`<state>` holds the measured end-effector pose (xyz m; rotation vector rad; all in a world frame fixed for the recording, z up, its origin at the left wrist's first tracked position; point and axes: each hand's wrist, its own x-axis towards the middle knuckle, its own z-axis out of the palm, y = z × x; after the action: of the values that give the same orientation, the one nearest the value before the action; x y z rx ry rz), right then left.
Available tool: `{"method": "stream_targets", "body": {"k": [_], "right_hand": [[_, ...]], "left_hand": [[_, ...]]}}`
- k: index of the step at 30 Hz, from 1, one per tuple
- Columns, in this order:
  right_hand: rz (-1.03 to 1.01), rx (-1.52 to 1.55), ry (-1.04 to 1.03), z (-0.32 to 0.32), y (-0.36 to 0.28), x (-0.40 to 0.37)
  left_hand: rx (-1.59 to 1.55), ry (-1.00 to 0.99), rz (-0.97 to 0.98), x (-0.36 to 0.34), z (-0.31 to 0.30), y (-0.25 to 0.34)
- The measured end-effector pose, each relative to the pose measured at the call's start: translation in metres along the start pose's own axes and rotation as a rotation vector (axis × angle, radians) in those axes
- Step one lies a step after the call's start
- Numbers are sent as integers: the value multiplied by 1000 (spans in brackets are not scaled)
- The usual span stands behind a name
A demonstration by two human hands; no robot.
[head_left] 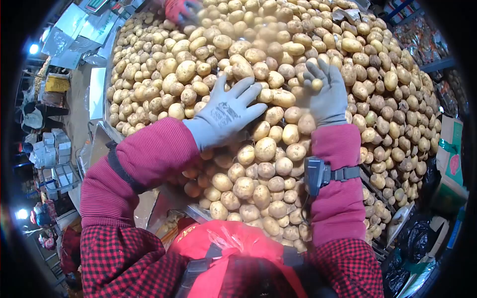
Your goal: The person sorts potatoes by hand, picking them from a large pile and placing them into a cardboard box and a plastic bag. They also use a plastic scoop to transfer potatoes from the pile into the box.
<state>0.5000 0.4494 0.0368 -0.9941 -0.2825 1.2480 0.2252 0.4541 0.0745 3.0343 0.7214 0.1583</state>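
A large heap of potatoes (266, 149) spreads in front of me. My left hand (228, 111), in a grey glove, lies palm down on the heap with its fingers spread, touching several potatoes and gripping none. My right hand (329, 97), gloved alike, is turned partly palm up over the right part of the heap. Its fingers curl around a small potato (317, 85). Just left of that hand, a longer potato (283, 98) lies near my left fingertips.
At the far edge, another person's red-gloved hand (181, 10) reaches over the heap, blurred. A red plastic bag (223, 238) is close to my body. Cardboard boxes (452, 154) and black plastic bags (415, 233) stand at the right. Stacked white boxes (52, 149) are at the left.
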Motion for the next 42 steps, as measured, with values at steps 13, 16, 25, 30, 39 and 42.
{"method": "stream_targets", "body": {"k": [13, 16, 25, 30, 39, 42], "right_hand": [[-41, -175, -84, 7, -3, -7], [-106, -108, -147, 0, 5, -3], [-23, -91, -77, 2, -2, -6], [-94, -165, -187, 3, 2, -6], [-79, -22, -317, -12, 8, 12], [-38, -46, -286, -13, 6, 12]], "left_hand": [[112, 124, -112, 18, 31, 1], [177, 183, -42, 27, 45, -27], [211, 326, -296, 56, 45, -96], [409, 141, -484, 46, 42, -169], [-279, 231, 162, 72, 17, -15], [-386, 65, -103, 80, 46, 17]]}}
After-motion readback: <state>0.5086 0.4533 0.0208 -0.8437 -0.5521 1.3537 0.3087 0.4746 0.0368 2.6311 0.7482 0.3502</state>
